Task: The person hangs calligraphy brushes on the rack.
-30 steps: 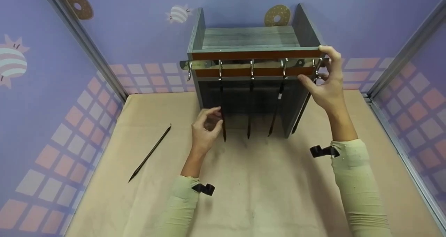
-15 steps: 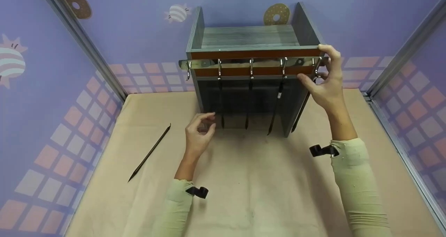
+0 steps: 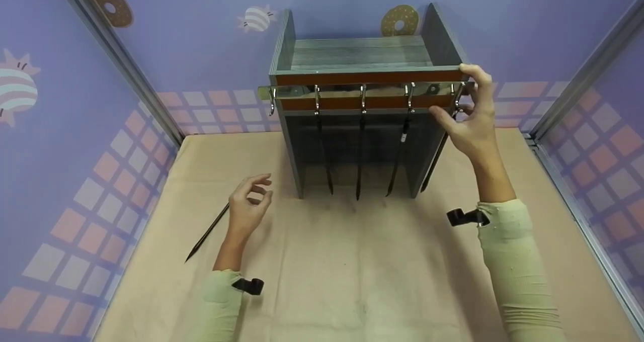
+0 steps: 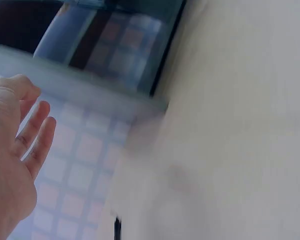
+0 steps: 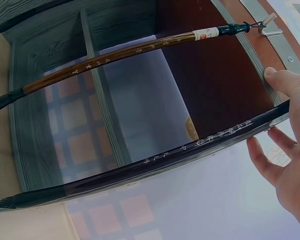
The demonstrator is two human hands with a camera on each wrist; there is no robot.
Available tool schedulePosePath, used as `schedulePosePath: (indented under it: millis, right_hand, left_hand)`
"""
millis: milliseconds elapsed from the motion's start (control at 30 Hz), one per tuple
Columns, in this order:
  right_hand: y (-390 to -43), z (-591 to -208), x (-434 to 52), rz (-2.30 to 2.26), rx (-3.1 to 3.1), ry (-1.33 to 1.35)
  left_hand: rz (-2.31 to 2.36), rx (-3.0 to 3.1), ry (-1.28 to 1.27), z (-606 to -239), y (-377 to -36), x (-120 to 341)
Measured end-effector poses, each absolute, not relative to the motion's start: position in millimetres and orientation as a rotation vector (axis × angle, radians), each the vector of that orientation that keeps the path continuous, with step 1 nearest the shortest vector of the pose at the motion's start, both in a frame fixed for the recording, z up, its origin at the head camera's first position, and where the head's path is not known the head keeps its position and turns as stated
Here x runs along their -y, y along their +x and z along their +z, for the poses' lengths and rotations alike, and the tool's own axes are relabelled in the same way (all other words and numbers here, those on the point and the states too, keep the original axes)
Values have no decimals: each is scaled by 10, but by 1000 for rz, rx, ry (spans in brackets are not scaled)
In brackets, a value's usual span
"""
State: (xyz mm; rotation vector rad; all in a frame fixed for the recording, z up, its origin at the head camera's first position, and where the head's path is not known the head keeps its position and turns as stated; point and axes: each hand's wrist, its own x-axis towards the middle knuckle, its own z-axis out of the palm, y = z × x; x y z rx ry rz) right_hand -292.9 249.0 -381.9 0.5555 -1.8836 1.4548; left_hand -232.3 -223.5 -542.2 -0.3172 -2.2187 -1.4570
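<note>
My left hand (image 3: pixel 249 203) holds nothing, its fingers loosely bent, above the table at the left. Partly behind it lies a dark calligraphy brush (image 3: pixel 206 237); its upper end is hidden in the head view. My right hand (image 3: pixel 475 123) grips the right front corner of a grey wooden shelf (image 3: pixel 359 55), thumb on the front board and a finger over the top edge. Several calligraphy brushes hang from the shelf's metal hook rail (image 3: pixel 339 91), among them a brown brush (image 5: pixel 135 52) and a black brush (image 5: pixel 155 159) beside my right fingers. The leftmost hook (image 3: pixel 272 103) bears no brush.
The shelf stands at the back of a cloth-covered table (image 3: pixel 322 281), near the patterned back wall (image 3: pixel 216 40). Metal frame posts (image 3: pixel 121 60) edge the side walls. A black wrist camera (image 3: pixel 249 285) sticks out from the left sleeve.
My left hand has moved left and toward me, away from the leftmost hanging brush to the brush on the table. The hanging brushes swing slightly. My right hand keeps its place.
</note>
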Motion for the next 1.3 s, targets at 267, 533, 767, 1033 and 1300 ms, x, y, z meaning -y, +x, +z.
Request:
schedulePosePath:
  millis: [267, 533, 767, 1033, 1300]
  right_hand:
    - [-2927, -3819, -2486, 1456, 1886, 552]
    - [-2922, -3818, -2491, 1447, 1888, 555]
    - [-2935, -3815, -2482, 1469, 1872, 556]
    - [-2932, -3813, -2487, 1465, 1874, 554]
    - [-2924, -3814, -2492, 1466, 1874, 551]
  left_hand:
    - [-1434, 2247, -160, -5506, -2190, 2746]
    - [-1403, 2269, 5, -5598, -2068, 3138]
    - [-1243, 2405, 41, -5694, -2075, 3268]
    - [-1024, 2692, 67, -5757, -2107, 3336]
    - [-895, 2819, 108, -5821, -2090, 3376]
